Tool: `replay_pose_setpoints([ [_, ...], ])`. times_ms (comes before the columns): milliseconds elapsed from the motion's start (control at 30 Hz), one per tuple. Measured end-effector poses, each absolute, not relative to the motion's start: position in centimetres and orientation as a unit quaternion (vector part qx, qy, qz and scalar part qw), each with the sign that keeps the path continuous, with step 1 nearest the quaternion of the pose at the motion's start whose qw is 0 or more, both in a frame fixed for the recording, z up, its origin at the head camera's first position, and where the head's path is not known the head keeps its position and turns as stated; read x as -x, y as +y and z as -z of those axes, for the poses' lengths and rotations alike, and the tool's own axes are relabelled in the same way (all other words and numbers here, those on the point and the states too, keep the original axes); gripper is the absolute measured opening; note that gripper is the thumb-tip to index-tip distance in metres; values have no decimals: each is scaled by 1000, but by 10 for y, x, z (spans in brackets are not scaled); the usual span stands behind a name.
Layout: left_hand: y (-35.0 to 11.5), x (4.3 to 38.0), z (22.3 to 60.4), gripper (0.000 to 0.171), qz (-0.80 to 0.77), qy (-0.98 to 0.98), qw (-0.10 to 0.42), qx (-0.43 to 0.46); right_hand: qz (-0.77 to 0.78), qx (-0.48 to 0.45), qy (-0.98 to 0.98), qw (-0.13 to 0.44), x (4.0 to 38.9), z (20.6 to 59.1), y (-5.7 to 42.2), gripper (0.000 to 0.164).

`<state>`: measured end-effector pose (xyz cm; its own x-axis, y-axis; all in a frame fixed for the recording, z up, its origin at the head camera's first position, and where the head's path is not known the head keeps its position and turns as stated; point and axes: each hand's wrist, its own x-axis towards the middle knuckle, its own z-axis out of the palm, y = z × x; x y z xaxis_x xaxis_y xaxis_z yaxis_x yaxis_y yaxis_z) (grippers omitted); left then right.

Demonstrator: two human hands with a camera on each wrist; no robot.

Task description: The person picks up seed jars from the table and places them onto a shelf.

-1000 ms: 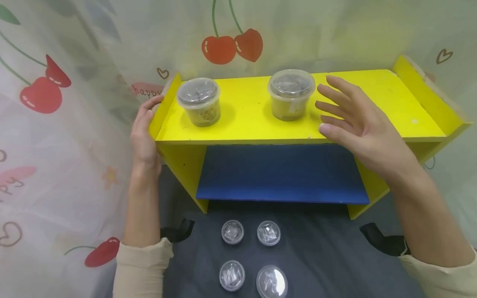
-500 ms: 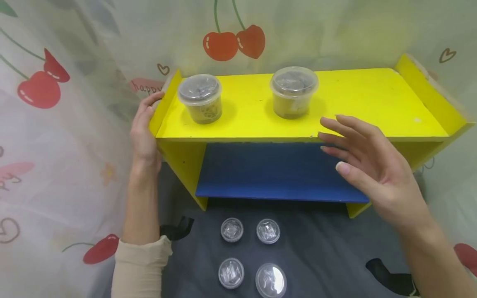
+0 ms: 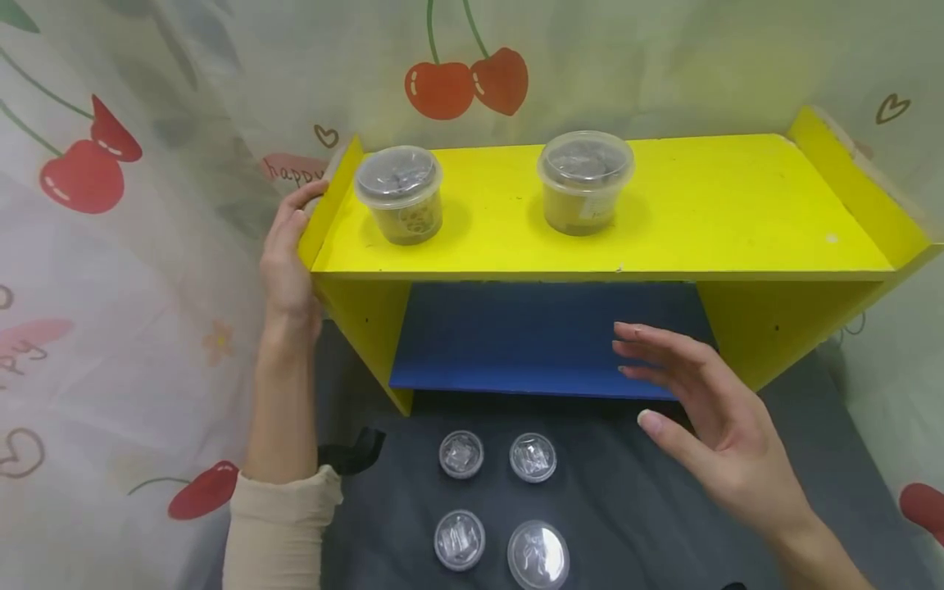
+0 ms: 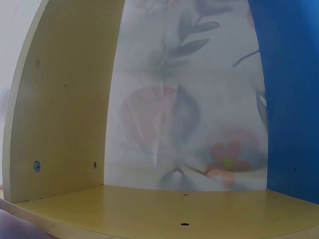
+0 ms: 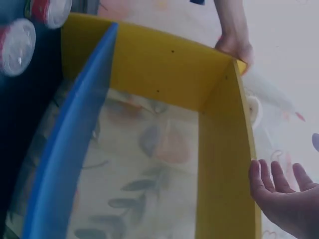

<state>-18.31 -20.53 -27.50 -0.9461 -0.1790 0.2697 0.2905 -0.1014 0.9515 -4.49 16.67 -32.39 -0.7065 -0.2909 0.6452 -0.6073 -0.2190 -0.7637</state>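
Note:
My left hand (image 3: 286,266) grips the raised left end panel of a yellow shelf unit (image 3: 745,205), fingers curled over its outer edge. In the left wrist view, only a blurred bit of that hand shows at the lower left corner. Before the unit's open front, my right hand (image 3: 726,434) hangs in the air, fingers loosely bent and apart, with nothing in its grasp. Two clear lidded plastic tubs, a left tub (image 3: 398,197) and a right tub (image 3: 587,184), stand upright on the yellow top. Grey-brown contents show through their walls; what they are is unclear.
Below the top runs a blue shelf board (image 3: 516,344). Several lidded round containers, such as one (image 3: 533,457), sit on the dark grey cloth (image 3: 619,524) in front. A cherry-print curtain (image 3: 627,74) hangs behind and at both sides.
My right hand has moved down from beside the right tub to in front of the lower opening. The left hand keeps its grip, and both tubs stay where they stood.

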Motion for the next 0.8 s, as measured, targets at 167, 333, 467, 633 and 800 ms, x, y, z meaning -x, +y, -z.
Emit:
replay_pose_setpoints([
  [167,-204,184,276,40,740,-653,160,41,-691,-376,-601,137,37,344,159,56],
  [333,-205,183,276,40,741,-650,163,42,-689,-385,-595,151,28,371,153,54],
  [467,-205,182,276,39,744,-646,164,43,-690,-378,-598,152,20,395,151,54],
  [633,-204,182,275,40,740,-651,162,45,-687,-380,-603,143,11,422,153,57],
  [800,-204,183,275,40,737,-655,161,39,-685,-364,-621,112,0,445,156,65],
])
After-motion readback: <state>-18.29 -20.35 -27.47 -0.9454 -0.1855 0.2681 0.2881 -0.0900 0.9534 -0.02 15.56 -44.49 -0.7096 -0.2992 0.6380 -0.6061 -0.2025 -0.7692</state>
